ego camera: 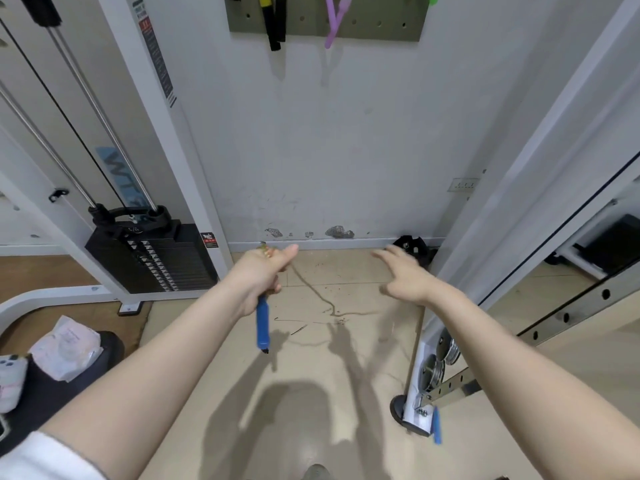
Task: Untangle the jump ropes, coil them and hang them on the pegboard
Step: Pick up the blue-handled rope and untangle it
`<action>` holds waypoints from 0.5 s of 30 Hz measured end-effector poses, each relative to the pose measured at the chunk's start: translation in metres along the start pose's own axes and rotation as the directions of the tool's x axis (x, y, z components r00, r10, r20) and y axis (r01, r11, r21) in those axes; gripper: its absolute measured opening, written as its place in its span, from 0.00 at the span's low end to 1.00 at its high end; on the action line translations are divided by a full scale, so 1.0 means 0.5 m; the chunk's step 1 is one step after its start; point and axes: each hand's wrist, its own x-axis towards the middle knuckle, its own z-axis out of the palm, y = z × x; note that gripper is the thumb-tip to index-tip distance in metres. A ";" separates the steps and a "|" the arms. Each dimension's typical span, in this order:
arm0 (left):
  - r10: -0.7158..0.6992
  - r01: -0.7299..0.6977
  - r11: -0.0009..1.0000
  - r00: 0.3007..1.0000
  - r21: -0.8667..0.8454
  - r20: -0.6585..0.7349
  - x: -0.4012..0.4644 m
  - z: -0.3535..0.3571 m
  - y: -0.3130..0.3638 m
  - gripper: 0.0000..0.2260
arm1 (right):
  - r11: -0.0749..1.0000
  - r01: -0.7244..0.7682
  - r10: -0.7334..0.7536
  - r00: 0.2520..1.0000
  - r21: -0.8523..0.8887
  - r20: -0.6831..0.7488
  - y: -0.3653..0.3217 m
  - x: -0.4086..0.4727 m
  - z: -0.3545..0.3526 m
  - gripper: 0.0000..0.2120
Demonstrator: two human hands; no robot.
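My left hand (264,274) is shut on a blue jump rope handle (262,323), which points down out of the fist. A thin rope (313,289) runs from that fist, blurred, down to the right over the floor. A second blue handle (437,426) dangles near my right forearm, low on the right. My right hand (406,271) is open and holds nothing, its fingers spread and blurred. High on the wall is the grey-green pegboard (374,19), with a black and yellow rope (274,19) and a purple rope (335,20) hanging on it.
A cable machine with a black weight stack (152,258) stands at the left. A white rack upright with metal discs (433,372) rises at the right. A black weight plate (410,247) leans against the wall. White bags (65,348) lie on a black seat, lower left.
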 end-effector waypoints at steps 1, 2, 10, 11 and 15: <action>-0.009 0.017 0.997 0.995 -0.072 0.098 -0.016 0.015 0.015 0.14 | 0.955 0.146 -0.171 0.982 0.258 0.078 -0.021 -0.007 0.004 0.34; -0.014 0.041 0.989 0.982 -0.140 0.187 -0.029 0.028 0.028 0.13 | 0.849 0.209 -0.322 0.932 0.485 0.164 -0.043 -0.013 0.014 0.34; 0.105 0.264 0.759 0.853 -0.596 0.511 -0.047 0.008 0.053 0.18 | 0.543 0.252 -0.331 0.941 0.801 -0.071 -0.094 -0.036 0.011 0.10; 0.097 0.298 0.758 0.828 -0.581 0.552 -0.046 -0.001 0.049 0.20 | 0.431 0.263 -0.272 0.950 0.863 -0.154 -0.093 -0.041 -0.005 0.11; -0.033 0.407 0.875 0.592 -0.264 0.805 -0.049 -0.001 0.025 0.19 | 0.137 0.350 -0.111 0.935 0.927 -0.337 -0.115 -0.024 -0.056 0.13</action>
